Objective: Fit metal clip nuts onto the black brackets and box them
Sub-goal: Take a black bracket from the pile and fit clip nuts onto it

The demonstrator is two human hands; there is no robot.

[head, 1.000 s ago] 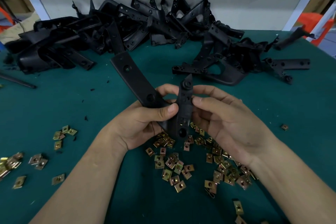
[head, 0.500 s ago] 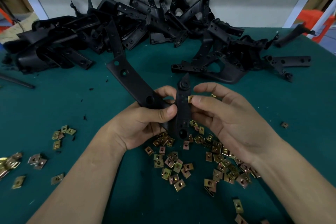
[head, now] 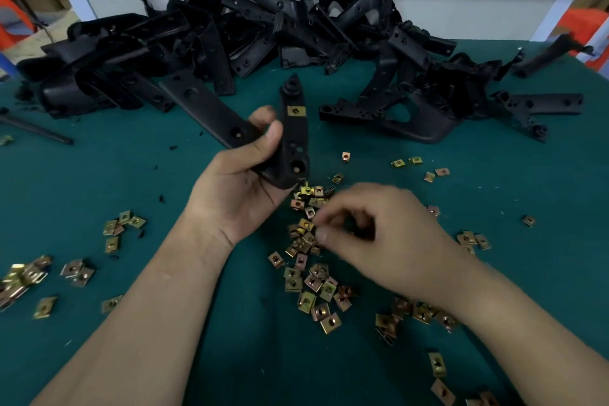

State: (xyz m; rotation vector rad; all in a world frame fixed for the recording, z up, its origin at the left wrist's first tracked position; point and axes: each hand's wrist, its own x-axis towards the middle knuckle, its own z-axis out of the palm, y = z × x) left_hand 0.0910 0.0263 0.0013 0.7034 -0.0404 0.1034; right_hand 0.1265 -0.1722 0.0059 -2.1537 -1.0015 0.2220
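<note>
Now your left hand (head: 237,188) grips black bracket (head: 295,138), right hand (head: 392,234) fingers (head: 326,235) curled over clip nuts (head: 313,287), hold unclear, worktop (head: 82,175) room at left.

Two hands show, a left hand (head: 237,188) and a right hand (head: 389,234). One black bracket (head: 295,138) carries one fitted clip nut (head: 294,111). The loose clip nuts (head: 309,287) run to several dozen; the heaped brackets (head: 230,33) are too tangled to count.
</note>
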